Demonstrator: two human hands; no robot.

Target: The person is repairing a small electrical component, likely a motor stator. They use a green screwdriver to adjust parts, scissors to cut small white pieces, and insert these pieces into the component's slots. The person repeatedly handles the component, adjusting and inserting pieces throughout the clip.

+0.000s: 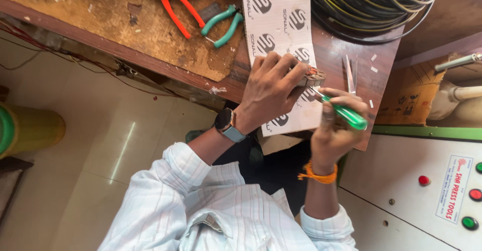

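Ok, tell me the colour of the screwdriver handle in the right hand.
Translucent green; the screwdriver handle shows clearly in the head view, gripped by the right hand.

Pliers (221,25) lie on the worktop (115,20), left of the printed sheet (281,30). A cable coil (371,5) sits right of the sheet, at the far edge.

Place: a small electrical repair workshop.
Bench: a scarred, chipped wooden worktop (125,20).
Tools: orange-handled pliers (176,11) and green-handled pliers (223,24) lying loose.
Stock: a thick coil of black and yellow cable (371,2).
Machine: a grey control panel with red and green buttons (401,190).
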